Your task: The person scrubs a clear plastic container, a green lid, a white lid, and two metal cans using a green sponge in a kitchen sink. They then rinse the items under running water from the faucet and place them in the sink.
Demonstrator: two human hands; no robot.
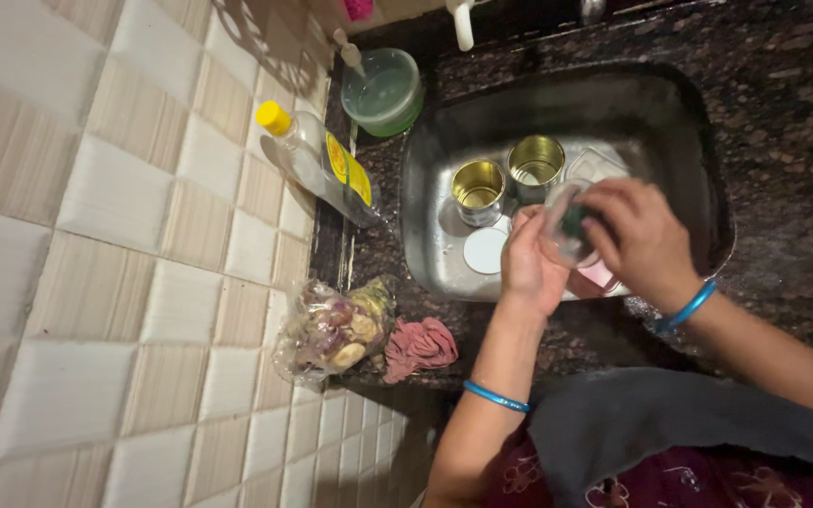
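Looking down from head height, the view shows a steel sink [425,179] set into a dark speckled granite counter [783,113], with two bare hands meeting over the sink's near edge. The left hand [529,268] cups a clear drinking glass [565,226] from below, fingers curled around its side, while the right hand [640,240] closes over the glass from the other side, its fingertips pushed into the mouth and pinching something dark green, probably a scrubbing pad, that is too hidden to name for sure. The glass lies tilted on its side between the two palms, above the sink's front half. Each wrist wears a blue bangle. Inside the sink, toward its far side, two open metal tins [479,188] stand upright just beside each other, and a white round lid [486,250] lies flat near the left hand. A pink object shows partly under the hands. At the far left corner of the counter sits a pale green plastic bowl [383,91]. A clear bottle with a yellow cap [317,160] lies tilted against the tiled wall, left of the sink. Along the counter's near edge rest a clear plastic bag of vegetable scraps [336,327] and, just beside it, a crumpled reddish cloth [420,346].
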